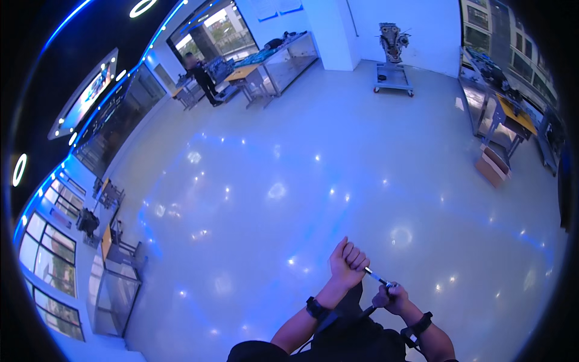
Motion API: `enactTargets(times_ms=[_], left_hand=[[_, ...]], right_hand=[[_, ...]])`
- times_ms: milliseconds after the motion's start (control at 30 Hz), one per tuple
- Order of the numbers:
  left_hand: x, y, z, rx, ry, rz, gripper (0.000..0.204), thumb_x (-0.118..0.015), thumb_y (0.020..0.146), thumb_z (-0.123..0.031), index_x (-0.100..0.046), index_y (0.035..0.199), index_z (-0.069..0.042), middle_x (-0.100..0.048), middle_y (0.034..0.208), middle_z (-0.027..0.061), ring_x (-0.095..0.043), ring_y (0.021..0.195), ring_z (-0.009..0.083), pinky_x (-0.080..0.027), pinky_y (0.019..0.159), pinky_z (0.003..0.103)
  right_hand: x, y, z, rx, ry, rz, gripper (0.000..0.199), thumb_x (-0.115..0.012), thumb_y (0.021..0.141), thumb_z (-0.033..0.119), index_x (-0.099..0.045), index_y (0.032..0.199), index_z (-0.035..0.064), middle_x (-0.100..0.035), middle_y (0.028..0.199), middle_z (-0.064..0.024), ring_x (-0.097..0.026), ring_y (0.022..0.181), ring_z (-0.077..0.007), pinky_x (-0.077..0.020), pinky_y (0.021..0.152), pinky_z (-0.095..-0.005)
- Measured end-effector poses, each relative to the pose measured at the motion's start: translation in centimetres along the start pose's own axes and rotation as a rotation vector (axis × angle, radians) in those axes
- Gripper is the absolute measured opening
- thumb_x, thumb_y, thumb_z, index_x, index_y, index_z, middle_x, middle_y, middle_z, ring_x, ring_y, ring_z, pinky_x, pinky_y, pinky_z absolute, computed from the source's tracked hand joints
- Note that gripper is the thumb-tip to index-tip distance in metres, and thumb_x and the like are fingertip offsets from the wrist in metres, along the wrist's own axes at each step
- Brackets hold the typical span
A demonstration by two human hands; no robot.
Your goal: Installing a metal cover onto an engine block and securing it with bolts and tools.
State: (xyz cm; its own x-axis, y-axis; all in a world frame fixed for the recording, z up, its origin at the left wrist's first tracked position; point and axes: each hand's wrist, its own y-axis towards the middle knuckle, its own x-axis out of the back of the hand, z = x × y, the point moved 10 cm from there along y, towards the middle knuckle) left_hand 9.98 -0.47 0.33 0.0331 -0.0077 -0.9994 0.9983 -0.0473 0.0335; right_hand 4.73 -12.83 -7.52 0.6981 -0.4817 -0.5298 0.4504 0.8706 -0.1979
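Note:
My left hand [348, 263] is closed in a fist around one end of a shiny metal extension bar [376, 276]. Lower and to the right, my right hand [393, 298] wraps round the other end, where the bar meets what looks like a ratchet wrench [367, 312]. Its dark handle slants down to the left from under the right hand, partly lost against my dark clothing. The wrench's head is mostly covered by my fingers. Both hands are held up in front of my body, above the shiny floor [271, 229], and each wrist wears a dark band.
An engine on a wheeled stand [393, 78] is by the far wall. Workbenches [289, 66] with parts line the back, right and left sides. A cardboard box [493, 166] lies by the right bench [515, 114]. Another person [202, 78] is at the far left.

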Motion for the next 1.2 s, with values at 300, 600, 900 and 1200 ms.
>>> enactTargets(times_ms=[300, 600, 900, 1200], left_hand=[[13.1, 9.7, -4.5, -0.013, -0.145, -0.742, 0.042, -0.049, 0.09, -0.03, -0.03, 0.055, -0.017, -0.02, 0.048, -0.0048, -0.021, 0.039, 0.0095, -0.018, 0.039, 0.027], [4.8, 26.8, -8.3, -0.098, -0.057, -0.375, 0.041, -0.047, 0.092, -0.025, -0.029, 0.055, -0.016, -0.021, 0.048, -0.0044, -0.019, 0.04, 0.0103, -0.019, 0.04, 0.026], [14.7, 32.9, -9.4, -0.119, -0.133, -0.921, 0.046, -0.047, 0.092, -0.03, -0.026, 0.054, -0.017, -0.02, 0.048, -0.0047, -0.021, 0.04, 0.0098, -0.018, 0.04, 0.026], [5.7, 50.9, -10.3, -0.117, 0.104, -0.559, 0.048, -0.042, 0.094, -0.036, -0.025, 0.053, -0.018, -0.015, 0.045, -0.006, -0.016, 0.039, 0.0097, -0.016, 0.041, 0.027]], right_hand=[[3.6, 10.2, 15.7, 0.171, -1.548, -0.064, 0.035, -0.073, 0.064, 0.044, -0.061, 0.064, 0.0108, -0.055, 0.053, -0.0072, -0.056, 0.051, -0.0267, -0.0437, 0.052, -0.0359], [14.2, 18.5, 17.3, 0.077, 0.315, -0.161, 0.027, -0.064, 0.074, 0.027, -0.048, 0.065, 0.0064, -0.038, 0.046, 0.0, -0.04, 0.043, -0.0144, -0.034, 0.046, -0.0304], [20.5, 26.8, 29.4, 0.318, -1.449, 0.054, 0.033, -0.073, 0.066, 0.033, -0.058, 0.067, 0.004, -0.054, 0.055, -0.009, -0.052, 0.051, -0.0285, -0.0394, 0.05, -0.0346], [32.1, 30.8, 32.3, -0.107, -0.103, -0.127, 0.022, -0.062, 0.082, 0.027, -0.057, 0.082, 0.0054, -0.05, 0.068, 0.0028, -0.047, 0.063, -0.0069, -0.0384, 0.057, -0.0242]])
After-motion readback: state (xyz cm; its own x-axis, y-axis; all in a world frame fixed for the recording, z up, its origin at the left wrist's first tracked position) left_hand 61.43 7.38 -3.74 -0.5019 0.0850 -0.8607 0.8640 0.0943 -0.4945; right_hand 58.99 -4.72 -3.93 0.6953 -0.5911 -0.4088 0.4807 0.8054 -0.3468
